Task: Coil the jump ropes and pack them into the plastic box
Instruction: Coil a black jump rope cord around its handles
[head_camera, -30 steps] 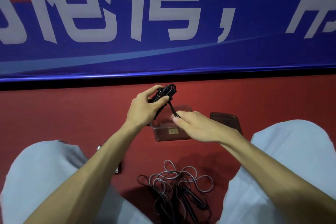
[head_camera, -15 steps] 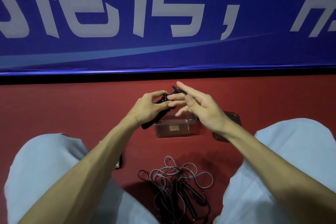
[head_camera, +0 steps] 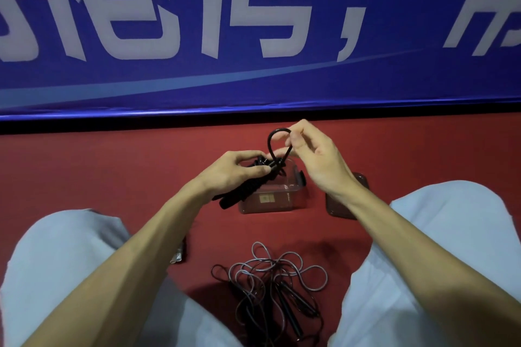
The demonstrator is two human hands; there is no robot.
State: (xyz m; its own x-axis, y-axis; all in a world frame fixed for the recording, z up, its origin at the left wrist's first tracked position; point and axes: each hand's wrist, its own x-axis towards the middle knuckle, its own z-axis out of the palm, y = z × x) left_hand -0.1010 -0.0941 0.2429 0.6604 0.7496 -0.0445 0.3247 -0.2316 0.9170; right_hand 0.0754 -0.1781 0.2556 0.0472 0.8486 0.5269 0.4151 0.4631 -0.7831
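Black jump rope [head_camera: 248, 189] is nearly coiled in the tight grip of the left hand [head_camera: 234, 172] over the plastic box [head_camera: 282, 201], the right hand [head_camera: 315, 158] pinching its last loop [head_camera: 277, 129], while the grey jump rope [head_camera: 270, 282] lies tangled on the floor [head_camera: 112, 177], not packed yet.

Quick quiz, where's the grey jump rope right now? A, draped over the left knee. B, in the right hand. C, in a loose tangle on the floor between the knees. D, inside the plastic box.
C: the grey jump rope lies tangled on the red floor between the knees; the left hand and right hand both hold the black rope.
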